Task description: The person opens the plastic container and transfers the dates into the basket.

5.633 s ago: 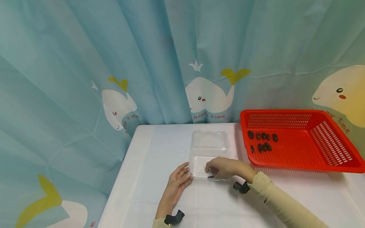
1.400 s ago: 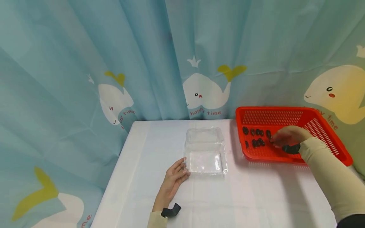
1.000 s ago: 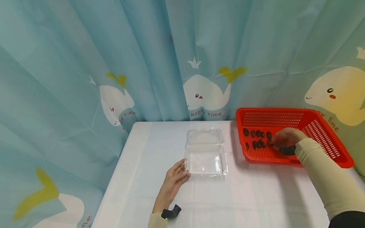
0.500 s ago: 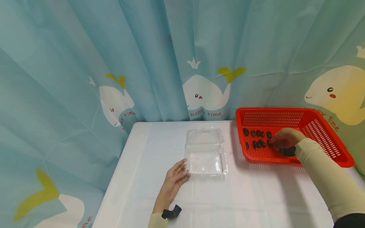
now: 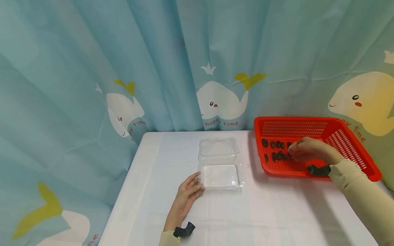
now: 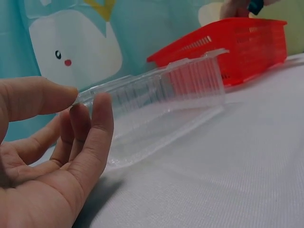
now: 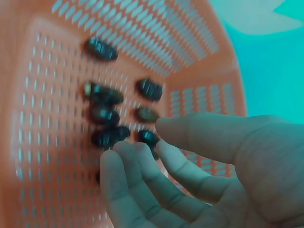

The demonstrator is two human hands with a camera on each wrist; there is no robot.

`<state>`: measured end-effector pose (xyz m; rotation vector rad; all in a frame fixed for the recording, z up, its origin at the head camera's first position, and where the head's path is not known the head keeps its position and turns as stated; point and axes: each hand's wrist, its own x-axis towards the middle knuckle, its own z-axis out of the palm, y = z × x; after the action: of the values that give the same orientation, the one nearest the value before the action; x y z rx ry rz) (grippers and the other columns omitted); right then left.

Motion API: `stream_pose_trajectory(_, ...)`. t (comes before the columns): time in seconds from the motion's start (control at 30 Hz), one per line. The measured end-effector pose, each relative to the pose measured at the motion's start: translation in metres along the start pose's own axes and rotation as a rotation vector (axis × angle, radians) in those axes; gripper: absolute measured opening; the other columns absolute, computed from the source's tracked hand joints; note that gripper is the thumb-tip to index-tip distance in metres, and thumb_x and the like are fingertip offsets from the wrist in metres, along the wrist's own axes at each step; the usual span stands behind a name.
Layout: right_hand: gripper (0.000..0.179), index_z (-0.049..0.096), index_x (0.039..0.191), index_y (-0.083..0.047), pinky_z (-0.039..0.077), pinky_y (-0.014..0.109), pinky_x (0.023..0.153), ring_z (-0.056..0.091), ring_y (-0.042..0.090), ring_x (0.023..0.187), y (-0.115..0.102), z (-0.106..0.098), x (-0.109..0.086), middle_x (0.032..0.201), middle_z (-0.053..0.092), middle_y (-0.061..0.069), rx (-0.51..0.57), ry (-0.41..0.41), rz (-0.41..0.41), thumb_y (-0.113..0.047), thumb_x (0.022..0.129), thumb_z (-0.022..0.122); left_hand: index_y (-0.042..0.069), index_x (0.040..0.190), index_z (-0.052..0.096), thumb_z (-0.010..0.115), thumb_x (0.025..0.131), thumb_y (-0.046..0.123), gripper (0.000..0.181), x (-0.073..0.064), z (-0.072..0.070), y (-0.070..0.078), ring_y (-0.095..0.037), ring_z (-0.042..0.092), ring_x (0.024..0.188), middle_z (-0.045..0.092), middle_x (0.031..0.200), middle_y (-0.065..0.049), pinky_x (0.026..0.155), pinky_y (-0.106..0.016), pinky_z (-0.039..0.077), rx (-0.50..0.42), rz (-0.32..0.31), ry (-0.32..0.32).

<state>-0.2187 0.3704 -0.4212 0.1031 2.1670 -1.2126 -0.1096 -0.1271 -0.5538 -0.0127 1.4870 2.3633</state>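
A clear plastic clamshell box [image 5: 220, 157] lies with its lid folded back on the table; its base holds nothing visible. At its near left corner my left hand [image 5: 186, 196] pinches the rim, thumb and fingertips meeting the edge in the left wrist view. My right hand [image 5: 315, 150] is over the red basket [image 5: 311, 172], its fingers loosely bent and apart with nothing seen between them in the right wrist view. Close by its fingertips lie dark, glossy, wrinkled oval fruits like dates [image 7: 100, 49], in two rough rows. Part of one is hidden behind the fingers.
The slotted basket stands at the right of the white table [image 5: 166, 164], against a light blue curtain [image 5: 160, 68] printed with whales. The table's left edge runs down past the left forearm.
Several seconds ago my right hand was in the box by a dark piece; that piece is gone from there and the hand is over the basket. Lately the hand has shifted slightly; the box tilted a little.
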Motion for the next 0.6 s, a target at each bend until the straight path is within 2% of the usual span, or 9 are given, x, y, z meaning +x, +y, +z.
stream_pose_trajectory(0.13,0.028,0.062,0.121,0.009,0.063,0.047,0.098,0.072,0.023,0.109,-0.006,0.012,-0.002,0.117,0.072,0.009,-0.037,0.023,-0.019,-0.014,0.108,0.054,-0.001,0.158,0.034,0.057,0.101,-0.003,0.062,-0.001,-0.001,0.002,-0.01,0.06,0.102,0.054,0.116,0.001,0.097,-0.025,0.059,0.008,0.0,0.004)
stream_pose_trajectory(0.33,0.029,0.059,0.122,0.009,0.065,0.044,0.093,0.071,0.018,0.098,-0.011,0.03,-0.012,0.107,0.071,0.005,-0.032,0.074,-0.052,-0.014,0.105,0.059,-0.001,0.159,0.034,0.056,0.102,-0.003,0.061,-0.002,-0.002,0.005,-0.01,0.061,0.102,0.053,0.117,0.002,0.099,-0.025,0.059,0.012,-0.009,0.007)
stream_pose_trajectory(0.47,0.03,0.056,0.123,0.01,0.065,0.045,0.091,0.068,0.018,0.097,-0.009,0.04,-0.024,0.108,0.072,0.006,-0.067,0.119,-0.093,-0.013,0.104,0.06,-0.003,0.158,0.035,0.06,0.101,-0.001,0.062,-0.006,-0.003,0.01,-0.012,0.061,0.105,0.054,0.118,0.001,0.101,-0.027,0.059,0.027,-0.026,0.021)
stream_pose_trajectory(0.6,0.03,0.055,0.122,0.012,0.067,0.042,0.086,0.069,0.019,0.094,-0.004,0.048,-0.04,0.106,0.071,0.009,-0.117,0.174,-0.121,-0.012,0.104,0.06,-0.005,0.155,0.037,0.063,0.101,0.001,0.06,-0.012,-0.007,0.019,-0.011,0.059,0.106,0.053,0.116,0.0,0.101,-0.028,0.059,0.099,-0.042,0.054)
